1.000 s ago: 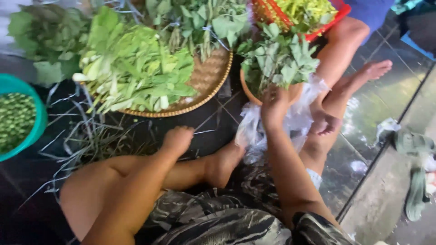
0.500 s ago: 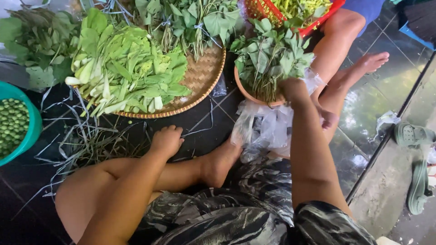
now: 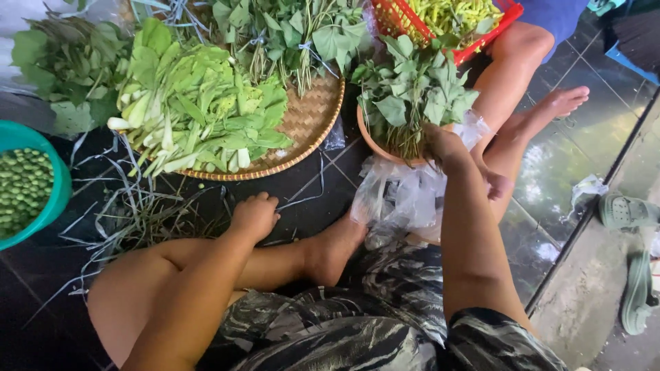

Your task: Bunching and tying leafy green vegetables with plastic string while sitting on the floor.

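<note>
My left hand rests as a loose fist on the dark tiled floor, beside a scatter of thin cut stems and just below the woven tray. My right hand reaches over crumpled clear plastic bags into a brown bowl of leafy green herbs. Its fingers are buried among the herb stems, so its grip is hidden. My bare foot lies between the two hands.
The woven tray holds long pale-green leaves and tied herb bunches. A teal bowl of small green berries stands at the left. A red basket and another person's bare leg are at the right, with green sandals beyond.
My right hand has moved up from the plastic bags into the herbs in the brown bowl. My left hand has stayed curled on the floor.
</note>
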